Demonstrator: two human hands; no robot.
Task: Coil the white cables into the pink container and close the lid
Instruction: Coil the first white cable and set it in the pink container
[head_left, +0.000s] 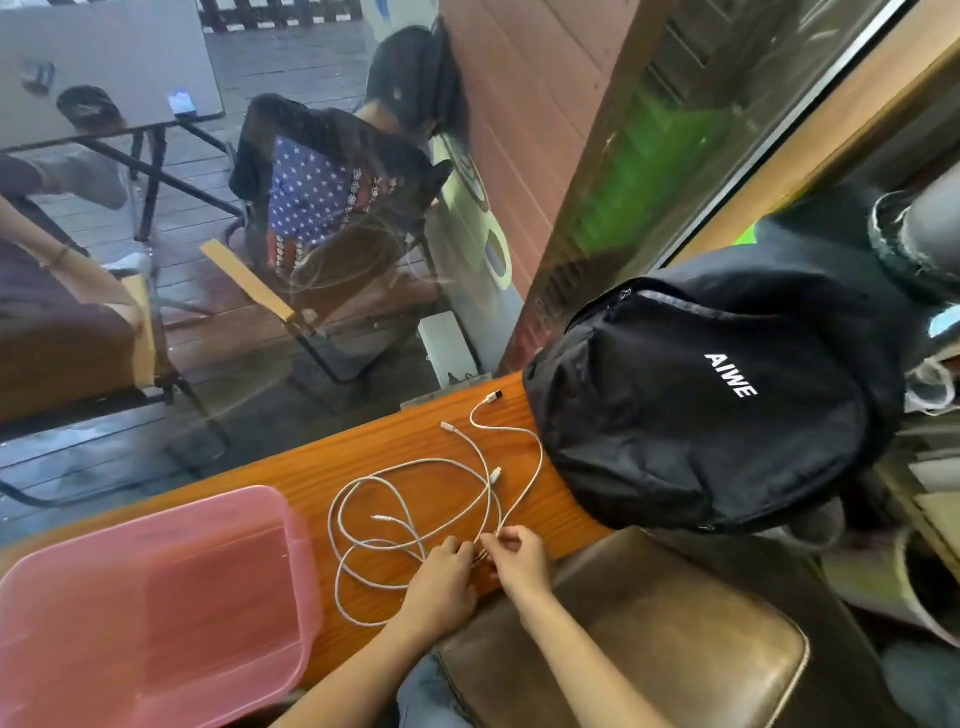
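Observation:
White cables (410, 499) lie in loose tangled loops on the wooden counter (332, 467), with plug ends pointing toward the window. My left hand (441, 582) and my right hand (517, 558) meet at the near side of the loops, both pinching cable strands between the fingertips. The pink translucent container (156, 608) stands at the left of the counter, its lid lying on top; I cannot tell whether it is latched.
A black backpack (696, 405) lies on the counter right of the cables, touching one strand. A brown leather stool seat (649, 639) is under my arms. A glass pane runs along the counter's far edge, with seated people behind it.

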